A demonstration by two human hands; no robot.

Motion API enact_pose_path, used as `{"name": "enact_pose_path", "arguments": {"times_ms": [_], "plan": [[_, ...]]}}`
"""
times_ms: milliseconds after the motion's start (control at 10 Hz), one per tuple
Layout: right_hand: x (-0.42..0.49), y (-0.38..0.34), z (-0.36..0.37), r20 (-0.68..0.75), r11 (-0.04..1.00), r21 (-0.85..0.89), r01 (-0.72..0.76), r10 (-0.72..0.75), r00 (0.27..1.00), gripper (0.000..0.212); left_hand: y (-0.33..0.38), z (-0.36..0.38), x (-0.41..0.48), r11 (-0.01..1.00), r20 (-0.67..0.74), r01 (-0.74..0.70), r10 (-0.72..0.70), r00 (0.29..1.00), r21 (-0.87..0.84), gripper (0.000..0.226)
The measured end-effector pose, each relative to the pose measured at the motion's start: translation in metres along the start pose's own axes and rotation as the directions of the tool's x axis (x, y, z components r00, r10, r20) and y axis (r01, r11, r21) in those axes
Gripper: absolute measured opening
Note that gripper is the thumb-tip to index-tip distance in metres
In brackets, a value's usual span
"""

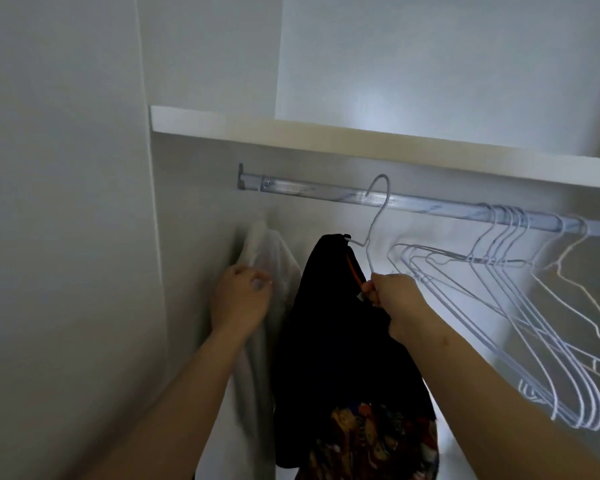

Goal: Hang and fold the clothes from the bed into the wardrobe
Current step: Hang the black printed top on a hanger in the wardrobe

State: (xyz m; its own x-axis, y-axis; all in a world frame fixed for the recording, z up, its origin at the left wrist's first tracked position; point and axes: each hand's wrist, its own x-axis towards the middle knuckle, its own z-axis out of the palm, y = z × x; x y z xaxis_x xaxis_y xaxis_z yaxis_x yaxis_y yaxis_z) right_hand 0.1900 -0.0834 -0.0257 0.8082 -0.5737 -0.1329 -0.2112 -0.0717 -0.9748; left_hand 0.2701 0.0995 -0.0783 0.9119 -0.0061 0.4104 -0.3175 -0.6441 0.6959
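A black garment (329, 327) with an orange collar trim and a patterned lower part hangs on a white wire hanger (374, 216). My right hand (392, 296) grips that hanger at its shoulder, and the hook is raised in front of the metal rail (326, 194) without resting on it. My left hand (239, 299) holds a white garment (267, 251) that hangs at the left end of the wardrobe, against the side wall.
Several empty white wire hangers (520, 306) hang bunched on the rail to the right. A white shelf (361, 143) runs just above the rail. The wardrobe's side panel (84, 237) closes off the left.
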Motion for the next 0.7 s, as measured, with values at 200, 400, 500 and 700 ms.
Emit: {"name": "enact_pose_path", "arguments": {"times_ms": [200, 400, 500, 700], "plan": [[0.042, -0.029, 0.052, 0.043, 0.999, 0.037, 0.024, -0.026, 0.999, 0.029, -0.021, 0.015, 0.018, 0.976, 0.081, 0.101, -0.086, 0.993, -0.195, 0.021], [0.066, -0.025, 0.094, 0.139, 0.999, -0.031, 0.021, -0.016, 0.990, 0.028, -0.035, 0.025, 0.019, 0.954, 0.059, 0.128, -0.116, 0.992, -0.270, 0.030], [0.074, -0.010, 0.113, 0.179, 1.000, -0.021, -0.022, 0.025, 0.983, 0.029, -0.040, 0.025, 0.018, 0.907, 0.083, 0.208, -0.191, 0.978, -0.366, 0.029], [0.074, -0.003, 0.122, 0.197, 1.000, 0.021, -0.010, 0.006, 0.980, 0.027, -0.046, 0.025, 0.013, 0.886, 0.072, 0.238, -0.229, 0.971, -0.398, 0.034]]}}
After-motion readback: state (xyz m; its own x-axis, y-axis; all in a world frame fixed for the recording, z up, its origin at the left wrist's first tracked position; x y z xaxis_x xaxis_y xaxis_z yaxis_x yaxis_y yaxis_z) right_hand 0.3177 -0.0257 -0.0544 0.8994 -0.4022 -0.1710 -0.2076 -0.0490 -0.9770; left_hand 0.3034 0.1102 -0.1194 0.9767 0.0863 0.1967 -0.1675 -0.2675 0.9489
